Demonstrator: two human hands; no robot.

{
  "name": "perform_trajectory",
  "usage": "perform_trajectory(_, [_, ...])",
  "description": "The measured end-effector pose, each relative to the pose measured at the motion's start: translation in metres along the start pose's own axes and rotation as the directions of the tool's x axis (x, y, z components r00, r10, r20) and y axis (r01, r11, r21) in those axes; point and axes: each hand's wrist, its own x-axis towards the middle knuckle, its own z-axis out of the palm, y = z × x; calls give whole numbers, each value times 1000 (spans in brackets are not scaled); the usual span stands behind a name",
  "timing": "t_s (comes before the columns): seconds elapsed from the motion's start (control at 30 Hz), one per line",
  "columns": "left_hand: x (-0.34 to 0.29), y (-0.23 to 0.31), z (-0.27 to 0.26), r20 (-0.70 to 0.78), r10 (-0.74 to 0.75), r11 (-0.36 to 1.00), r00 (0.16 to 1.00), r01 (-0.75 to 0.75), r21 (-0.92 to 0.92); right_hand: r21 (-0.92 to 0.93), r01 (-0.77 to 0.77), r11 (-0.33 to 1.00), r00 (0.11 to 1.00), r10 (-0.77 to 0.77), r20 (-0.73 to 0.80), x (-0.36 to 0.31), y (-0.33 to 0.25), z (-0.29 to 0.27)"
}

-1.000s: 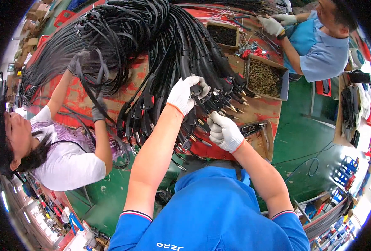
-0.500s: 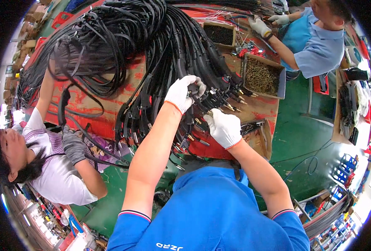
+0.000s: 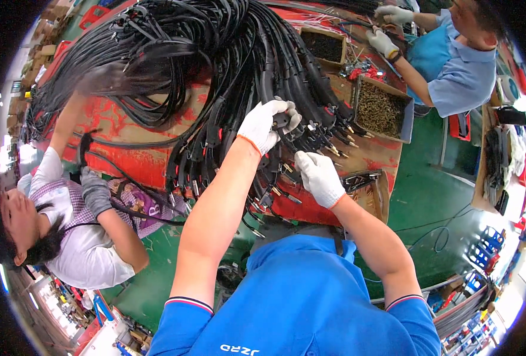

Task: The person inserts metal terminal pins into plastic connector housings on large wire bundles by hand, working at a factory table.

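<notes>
My left hand (image 3: pixel 267 127), in a white knit glove, is closed round the thick black end of a cable (image 3: pixel 282 121) above the bundle. My right hand (image 3: pixel 321 180), gloved the same way, is just right of and nearer than the left. Its thumb and fingertips are pressed together; whatever may be between them is too small to make out. Under and around both hands lies a large bundle of black cables (image 3: pixel 267 71), with many brass and silver metal tips (image 3: pixel 336 151) pointing toward me and to the right.
The bundle lies on a worn red table (image 3: pixel 138 160). A box of small brass parts (image 3: pixel 381 110), a box of dark parts (image 3: pixel 322 47) and an open carton (image 3: pixel 369 199) are at the right. Co-workers stand left and far right; the left one's grey-gloved hand (image 3: pixel 95 191) grips a black cable.
My right hand has drawn slightly away from the left and the cable ends. The left co-worker's cable has been pulled lower and flatter across the table. The whole view has shifted a little.
</notes>
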Motion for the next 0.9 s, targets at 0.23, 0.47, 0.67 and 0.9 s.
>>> perform_trajectory(0.23, [4,-2,2,18,34,995,999,-35,92,665,-461,587,886,264,381,7,12,-1])
perform_trajectory(0.47, [19,6,1,54,-30,982,998,19,187,-143,344,928,937,-348,-4,27,7,-12])
perform_trajectory(0.67, [23,-3,-4,116,-59,977,992,34,211,-131,280,951,914,-306,-267,13,2,3])
perform_trajectory(0.9, [10,-1,7,58,29,981,998,-40,188,346,-146,927,975,195,-111,16,-7,10])
